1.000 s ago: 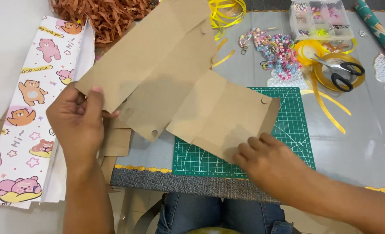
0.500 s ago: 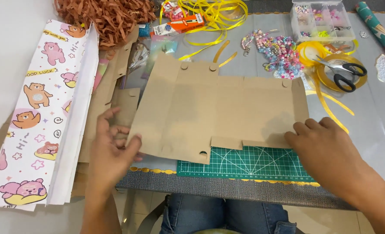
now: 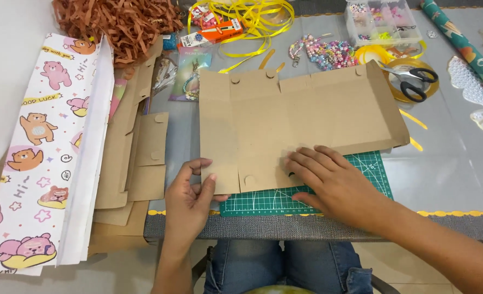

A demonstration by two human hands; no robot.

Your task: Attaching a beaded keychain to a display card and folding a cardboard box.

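Your left hand (image 3: 190,198) pinches the flat cardboard box blank's (image 3: 296,122) lower-left flap; your right hand (image 3: 331,182) presses spread fingers flat on its lower edge.

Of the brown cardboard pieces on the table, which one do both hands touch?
The large flat cardboard sheet lying partly on the green cutting mat: the left hand pinches its lower-left flap, the right hand presses its bottom edge. The stacked cardboard pieces left of it lie untouched.

Plain brown cardboard sheet (image 3: 296,117); green gridded cutting mat (image 3: 307,197); yellow ribbon (image 3: 247,19); pastel bear-printed wrapping paper (image 3: 40,147).
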